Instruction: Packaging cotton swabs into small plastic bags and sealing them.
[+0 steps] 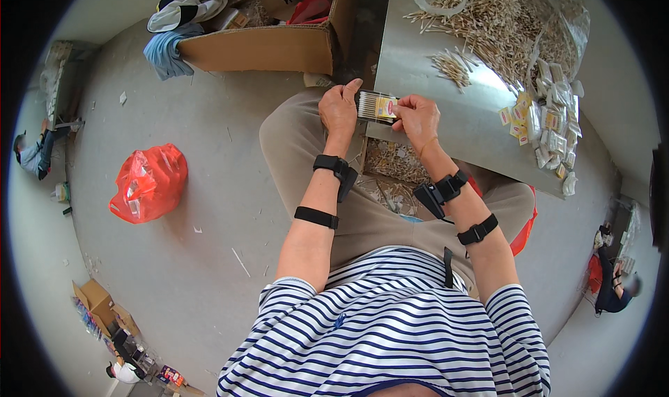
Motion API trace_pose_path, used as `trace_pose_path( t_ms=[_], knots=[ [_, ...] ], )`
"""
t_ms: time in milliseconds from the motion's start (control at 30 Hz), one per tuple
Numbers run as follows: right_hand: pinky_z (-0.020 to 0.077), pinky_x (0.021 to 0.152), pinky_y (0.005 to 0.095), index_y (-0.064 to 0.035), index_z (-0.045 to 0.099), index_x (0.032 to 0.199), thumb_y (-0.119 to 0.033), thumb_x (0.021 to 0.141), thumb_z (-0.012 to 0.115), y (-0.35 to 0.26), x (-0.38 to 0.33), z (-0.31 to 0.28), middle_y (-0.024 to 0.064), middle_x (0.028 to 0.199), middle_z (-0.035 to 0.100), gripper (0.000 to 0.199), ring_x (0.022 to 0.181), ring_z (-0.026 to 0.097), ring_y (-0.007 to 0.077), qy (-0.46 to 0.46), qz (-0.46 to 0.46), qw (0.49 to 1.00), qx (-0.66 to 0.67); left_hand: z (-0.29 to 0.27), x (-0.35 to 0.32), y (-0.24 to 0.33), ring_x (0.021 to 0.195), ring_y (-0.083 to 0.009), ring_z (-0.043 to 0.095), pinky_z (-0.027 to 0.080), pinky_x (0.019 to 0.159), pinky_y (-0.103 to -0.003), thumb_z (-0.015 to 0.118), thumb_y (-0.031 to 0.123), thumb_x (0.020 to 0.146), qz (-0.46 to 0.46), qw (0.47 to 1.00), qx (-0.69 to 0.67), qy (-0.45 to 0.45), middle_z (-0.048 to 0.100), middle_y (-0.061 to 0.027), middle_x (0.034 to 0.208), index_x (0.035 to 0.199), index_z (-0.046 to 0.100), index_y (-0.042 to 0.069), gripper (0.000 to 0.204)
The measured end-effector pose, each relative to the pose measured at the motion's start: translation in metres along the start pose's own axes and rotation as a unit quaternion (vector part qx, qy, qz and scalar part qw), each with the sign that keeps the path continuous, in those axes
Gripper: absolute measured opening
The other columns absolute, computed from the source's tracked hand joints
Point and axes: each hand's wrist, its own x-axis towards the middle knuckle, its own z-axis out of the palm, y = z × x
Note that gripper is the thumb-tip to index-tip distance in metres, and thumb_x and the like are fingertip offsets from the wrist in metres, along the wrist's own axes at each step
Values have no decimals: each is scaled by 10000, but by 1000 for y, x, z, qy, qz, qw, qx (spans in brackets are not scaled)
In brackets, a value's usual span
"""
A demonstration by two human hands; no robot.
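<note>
Both hands' fingers cover the clear packet's [377,108] ends, its thin contents too small to make out.

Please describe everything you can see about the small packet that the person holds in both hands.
The small packet is a flat, clear plastic sleeve holding a row of thin pale sticks, with a yellow label at its right end. It lies level, held up over the near edge of the metal table. The left hand pinches its left end, the right hand its labelled end. It looks filled; whether sealed is unclear.
</note>
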Motion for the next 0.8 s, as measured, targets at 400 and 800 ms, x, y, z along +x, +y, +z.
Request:
trace_pose_path(
  t_ms=[400,800],
  knots=[
    [528,450,295,58,669,815,-40,848,776,-11,-10,14,81,686,670,149,514,691,179,2,-9,1000,11,1,-2,2,735,-476,616,480,688,-522,668,560,924,11,1000,-13,12,646,-266,753,757,677,-21,604],
    [534,469,305,50,662,799,-65,848,776,-7,-11,15,84,670,661,170,511,688,182,14,-10,1000,6,2,-1,0,722,-474,601,473,690,-527,660,552,932,18,1000,-21,9,634,-267,741,750,665,-26,606]
  ],
)
